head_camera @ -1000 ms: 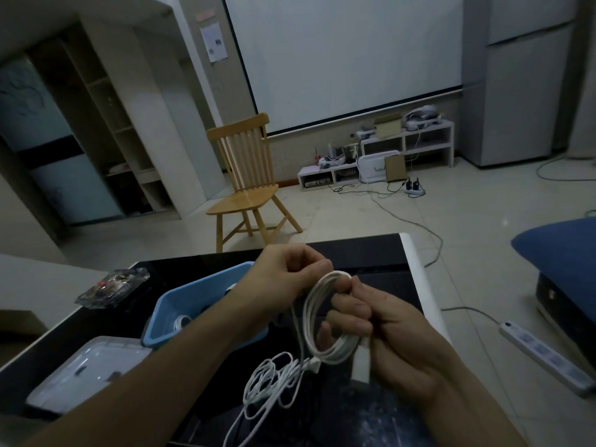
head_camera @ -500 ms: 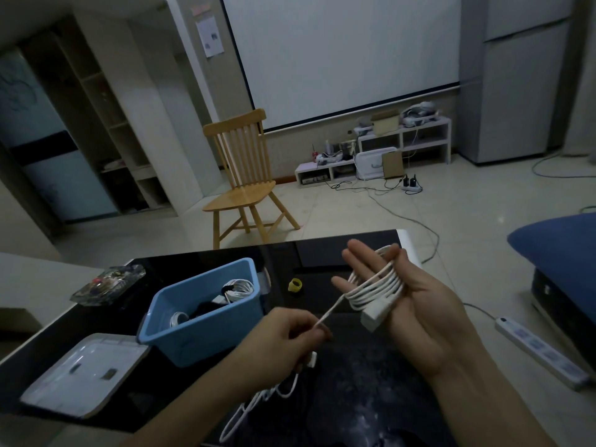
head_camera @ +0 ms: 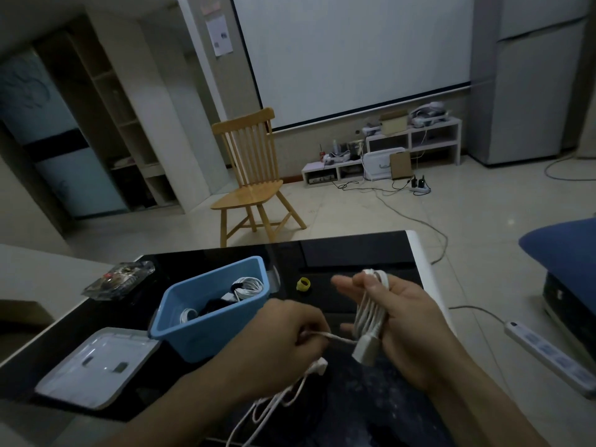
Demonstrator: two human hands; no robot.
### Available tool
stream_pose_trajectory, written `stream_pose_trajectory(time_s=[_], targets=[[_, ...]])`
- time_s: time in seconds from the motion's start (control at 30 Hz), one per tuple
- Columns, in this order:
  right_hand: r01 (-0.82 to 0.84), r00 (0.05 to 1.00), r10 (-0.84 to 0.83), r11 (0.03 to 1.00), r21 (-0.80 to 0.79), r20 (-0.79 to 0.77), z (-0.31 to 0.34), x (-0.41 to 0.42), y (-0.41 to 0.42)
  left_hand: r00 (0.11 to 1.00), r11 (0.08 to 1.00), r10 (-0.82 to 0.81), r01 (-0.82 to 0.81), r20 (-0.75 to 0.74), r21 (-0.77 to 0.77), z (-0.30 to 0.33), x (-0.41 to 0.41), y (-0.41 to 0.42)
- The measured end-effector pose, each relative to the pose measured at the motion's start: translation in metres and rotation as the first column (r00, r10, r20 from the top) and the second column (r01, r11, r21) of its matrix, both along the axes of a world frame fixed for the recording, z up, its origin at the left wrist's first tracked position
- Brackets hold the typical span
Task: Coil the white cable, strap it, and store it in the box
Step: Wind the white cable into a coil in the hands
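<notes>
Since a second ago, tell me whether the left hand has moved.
Yes. The left hand, gripping the white cable, came back toward the person: it covered the blue box's right end, now lies nearer.

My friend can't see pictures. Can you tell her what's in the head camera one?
A person's right hand holds a white cable looped around its fingers, while the left hand pinches the loose strand. A blue box with other cables sits on the black table.
</notes>
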State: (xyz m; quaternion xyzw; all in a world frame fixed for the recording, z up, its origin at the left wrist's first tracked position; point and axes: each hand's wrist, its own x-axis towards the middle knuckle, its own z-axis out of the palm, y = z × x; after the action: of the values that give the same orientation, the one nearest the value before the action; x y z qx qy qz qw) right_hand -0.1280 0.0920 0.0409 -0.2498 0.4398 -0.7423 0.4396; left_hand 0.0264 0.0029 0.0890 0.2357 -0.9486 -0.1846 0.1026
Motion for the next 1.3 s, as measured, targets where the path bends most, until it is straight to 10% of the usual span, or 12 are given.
stream_pose_trajectory(time_s=[0.37,0.97,1.3], targets=[[-0.103,0.915,0.141,0.987,0.119,-0.378,0.002,0.016,0.001,0.984,0.96,-0.111,0.143,0.142,-0.24,0.031,-0.017,-0.011],[-0.411,0.809,0.474,0.879,-0.244,0.347,0.012,0.013,0.009,0.992,0.977,-0.044,0.067,-0.115,0.203,0.059,-0.04,-0.023],[-0.454,0.703,0.602,0.79,-0.413,0.378,-0.002,0.001,0.008,0.989,0.876,0.014,0.06,-0.15,0.479,0.047,-0.047,-0.026]])
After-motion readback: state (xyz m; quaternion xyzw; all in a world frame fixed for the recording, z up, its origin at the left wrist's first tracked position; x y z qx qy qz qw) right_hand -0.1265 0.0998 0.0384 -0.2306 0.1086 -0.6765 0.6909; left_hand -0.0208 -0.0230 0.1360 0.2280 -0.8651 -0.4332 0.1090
